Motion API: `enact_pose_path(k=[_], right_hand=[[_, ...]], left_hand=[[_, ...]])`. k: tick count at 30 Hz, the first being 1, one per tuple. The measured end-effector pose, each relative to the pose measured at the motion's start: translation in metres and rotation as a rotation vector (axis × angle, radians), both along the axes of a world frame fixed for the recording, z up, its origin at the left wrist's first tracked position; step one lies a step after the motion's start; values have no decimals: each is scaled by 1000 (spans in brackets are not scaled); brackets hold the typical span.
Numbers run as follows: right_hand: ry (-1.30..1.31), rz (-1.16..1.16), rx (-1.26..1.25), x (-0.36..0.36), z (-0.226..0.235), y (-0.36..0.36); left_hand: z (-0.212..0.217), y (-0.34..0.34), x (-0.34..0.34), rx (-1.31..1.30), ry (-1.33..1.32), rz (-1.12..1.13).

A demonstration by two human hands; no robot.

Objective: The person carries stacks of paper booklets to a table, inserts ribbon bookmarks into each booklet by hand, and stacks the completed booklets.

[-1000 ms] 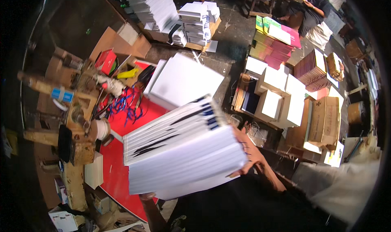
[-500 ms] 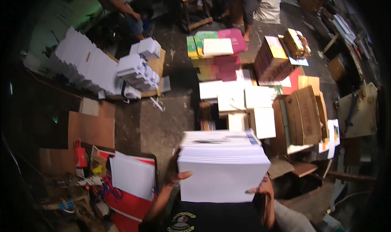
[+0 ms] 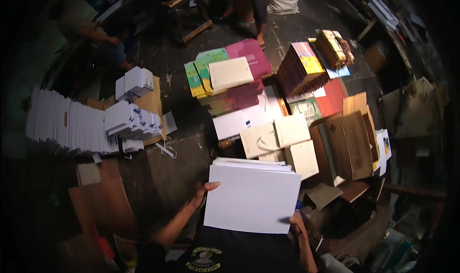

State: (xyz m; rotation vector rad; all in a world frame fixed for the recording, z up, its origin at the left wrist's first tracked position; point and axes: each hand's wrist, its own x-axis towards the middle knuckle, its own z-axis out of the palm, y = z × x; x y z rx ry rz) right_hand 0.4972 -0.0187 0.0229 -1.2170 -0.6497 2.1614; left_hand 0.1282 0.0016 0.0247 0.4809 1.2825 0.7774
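Versus 0.5 s earlier: paper stack had tipped, its broad face turned more toward the camera, layered upper edge reduced to a thin strip. Stack was plain white, rectangular, slightly skewed, at lower centre of frame. Left hand gripped its left edge, right hand its lower right corner; thumbs lay on the face, remaining fingers probably behind, hidden. Count: one stack, two hands; right, one brown carton; top, one wooden stool.

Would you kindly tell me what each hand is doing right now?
Left hand: holding the white paper stack by its left edge.
Right hand: holding the same stack, lower right.
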Motion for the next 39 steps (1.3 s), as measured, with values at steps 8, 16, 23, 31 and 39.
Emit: enact_pose_path(k=[8, 16, 23, 31, 39], right_hand=[[-149, 236, 53, -185, -125, 209], [-221, 475, 332, -254, -324, 351], [20, 415, 769, -191, -474, 378], [-271, 484, 250, -187, -545, 386], [-395, 920, 637, -206, -542, 392]], left_hand=[[-180, 54, -130, -140, 91, 343], [-358, 176, -198, -39, 40, 372], [-471, 217, -151, -128, -214, 361], [-523, 244, -154, -42, -74, 281], [-582, 228, -104, -25, -276, 453]])
